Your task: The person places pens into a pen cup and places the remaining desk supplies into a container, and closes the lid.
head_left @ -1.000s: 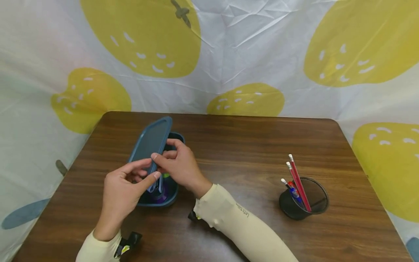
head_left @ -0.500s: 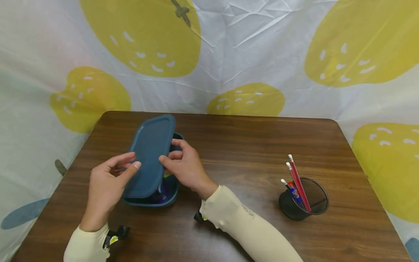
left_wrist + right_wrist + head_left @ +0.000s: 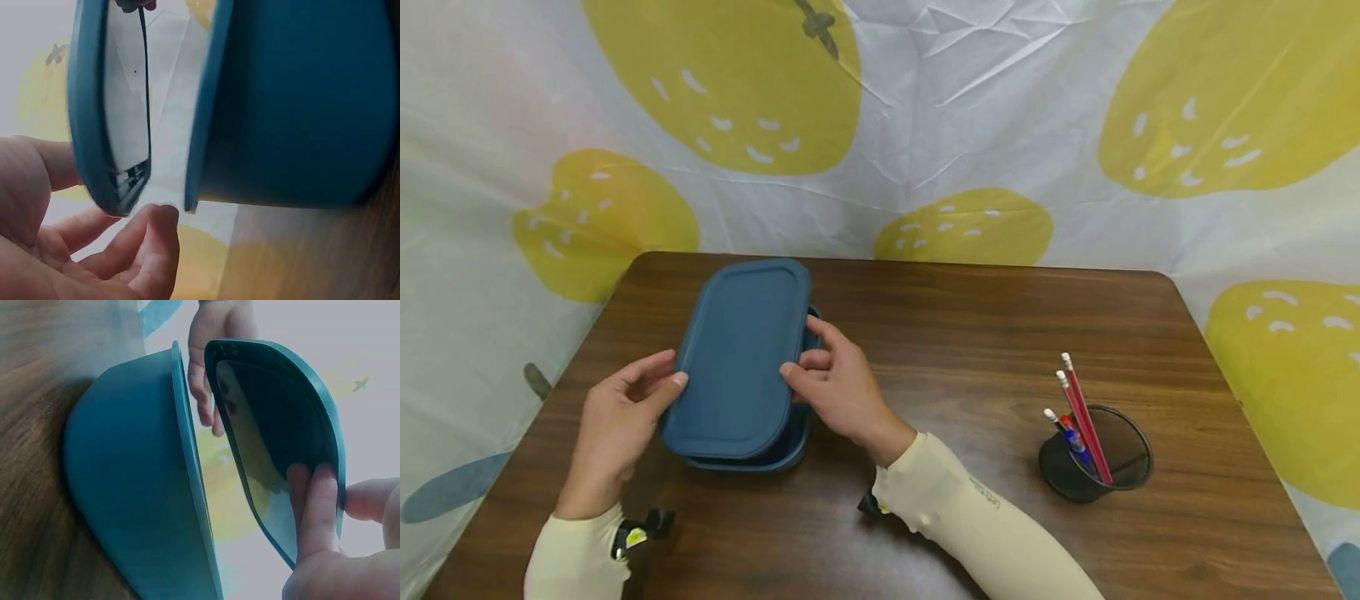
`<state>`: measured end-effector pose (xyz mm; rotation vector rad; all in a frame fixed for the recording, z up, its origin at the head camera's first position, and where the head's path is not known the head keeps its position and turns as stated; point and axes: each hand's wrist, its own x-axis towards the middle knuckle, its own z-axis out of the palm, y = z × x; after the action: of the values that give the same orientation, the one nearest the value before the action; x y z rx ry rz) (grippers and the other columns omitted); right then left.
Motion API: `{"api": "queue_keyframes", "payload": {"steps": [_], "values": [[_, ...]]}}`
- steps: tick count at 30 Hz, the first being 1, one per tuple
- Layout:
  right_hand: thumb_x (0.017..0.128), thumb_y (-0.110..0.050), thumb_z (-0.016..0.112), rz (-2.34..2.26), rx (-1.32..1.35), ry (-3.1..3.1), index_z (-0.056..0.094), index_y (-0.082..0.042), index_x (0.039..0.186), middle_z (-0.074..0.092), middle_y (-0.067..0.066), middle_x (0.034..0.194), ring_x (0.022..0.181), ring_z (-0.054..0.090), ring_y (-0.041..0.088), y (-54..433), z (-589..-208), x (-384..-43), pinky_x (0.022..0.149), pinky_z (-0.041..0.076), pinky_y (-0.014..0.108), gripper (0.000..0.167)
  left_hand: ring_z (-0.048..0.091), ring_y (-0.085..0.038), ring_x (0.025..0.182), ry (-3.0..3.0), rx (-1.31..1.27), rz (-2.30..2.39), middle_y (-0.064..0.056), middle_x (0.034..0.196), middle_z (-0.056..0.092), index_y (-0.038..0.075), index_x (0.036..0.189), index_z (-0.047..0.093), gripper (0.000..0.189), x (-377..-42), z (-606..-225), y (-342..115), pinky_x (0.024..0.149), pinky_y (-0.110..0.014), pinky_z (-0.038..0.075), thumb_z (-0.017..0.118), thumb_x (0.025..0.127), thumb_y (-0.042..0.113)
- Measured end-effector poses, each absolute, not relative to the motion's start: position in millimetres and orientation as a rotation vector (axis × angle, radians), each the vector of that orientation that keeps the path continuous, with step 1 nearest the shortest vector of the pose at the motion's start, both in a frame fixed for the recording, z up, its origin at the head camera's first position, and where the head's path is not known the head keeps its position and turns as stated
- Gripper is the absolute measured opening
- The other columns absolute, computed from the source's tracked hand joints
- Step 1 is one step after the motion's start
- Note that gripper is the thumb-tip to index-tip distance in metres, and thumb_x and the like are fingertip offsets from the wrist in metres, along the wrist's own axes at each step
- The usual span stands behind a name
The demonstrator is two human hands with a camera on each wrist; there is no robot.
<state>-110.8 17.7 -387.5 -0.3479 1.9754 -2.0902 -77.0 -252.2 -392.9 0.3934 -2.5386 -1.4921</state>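
A blue rectangular lid is held above a matching deep blue box, with a gap between them in both wrist views. My right hand grips the lid's right edge, thumb on top; in the right wrist view two fingers lie against its underside. At the lid's left edge, my left hand has its thumb on the top side. In the left wrist view, its curled fingers are at the lid's inner side, apart from the box rim. The lid hides the box's inside in the head view.
A black mesh pencil cup holding red pencils and a blue pen stands to the right on the brown wooden table. A white cloth with yellow fruit prints hangs behind the table.
The lid has turned from steeply tilted to nearly flat over the box, covering the purple and green things inside. My left hand has moved left to the lid's outer edge; the right hand shifted slightly right.
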Motion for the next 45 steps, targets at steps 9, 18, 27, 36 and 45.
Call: {"api": "queue_keyframes", "payload": {"steps": [9, 18, 27, 36, 45], "values": [[0.096, -0.010, 0.075, -2.036, -0.360, 2.053, 0.029, -0.014, 0.166, 0.066, 0.007, 0.101, 0.078, 0.070, 0.010, 27.4, -395.7, -110.1, 0.076, 0.061, 0.029, 0.084, 0.061, 0.012, 0.098, -2.599, 0.334, -1.535, -0.017, 0.136, 0.067, 0.006, 0.145, 0.064, 0.051, -78.1, -397.4, -253.7, 0.080, -0.007, 0.052, 0.075, 0.100, 0.026], [0.088, -0.007, 0.081, -1.860, -0.420, 2.300, 0.040, 0.004, 0.159, 0.064, 0.019, 0.127, 0.083, 0.064, 0.006, 35.0, -404.4, -114.3, 0.079, 0.058, 0.019, 0.083, 0.061, 0.012, 0.091, -2.652, 0.322, -1.440, -0.021, 0.129, 0.071, 0.004, 0.141, 0.068, 0.050, -77.5, -398.8, -252.4, 0.075, -0.007, 0.052, 0.079, 0.097, 0.025], [0.087, -0.007, 0.081, -1.783, -0.402, 2.311, 0.036, 0.006, 0.159, 0.057, 0.020, 0.129, 0.082, 0.064, 0.005, 34.8, -412.2, -113.2, 0.073, 0.055, 0.015, 0.086, 0.058, 0.015, 0.088, -2.683, 0.293, -1.380, -0.023, 0.127, 0.073, 0.002, 0.139, 0.068, 0.049, -75.2, -401.6, -252.7, 0.075, -0.005, 0.050, 0.079, 0.097, 0.024], [0.088, -0.010, 0.081, -1.732, -0.404, 2.326, 0.037, 0.006, 0.159, 0.058, 0.019, 0.130, 0.081, 0.065, 0.003, 35.9, -418.8, -112.9, 0.068, 0.053, 0.016, 0.085, 0.057, 0.016, 0.089, -2.723, 0.313, -1.396, -0.025, 0.129, 0.071, 0.001, 0.140, 0.067, 0.050, -74.3, -406.0, -253.4, 0.075, -0.004, 0.050, 0.078, 0.098, 0.025], [0.090, -0.012, 0.079, -1.687, -0.417, 2.324, 0.035, 0.005, 0.161, 0.058, 0.017, 0.129, 0.082, 0.067, 0.004, 36.8, -421.0, -112.1, 0.066, 0.052, 0.018, 0.085, 0.058, 0.017, 0.090, -2.723, 0.348, -1.426, -0.024, 0.133, 0.070, 0.003, 0.142, 0.066, 0.051, -72.6, -407.1, -253.9, 0.075, -0.005, 0.051, 0.077, 0.098, 0.027]]}}
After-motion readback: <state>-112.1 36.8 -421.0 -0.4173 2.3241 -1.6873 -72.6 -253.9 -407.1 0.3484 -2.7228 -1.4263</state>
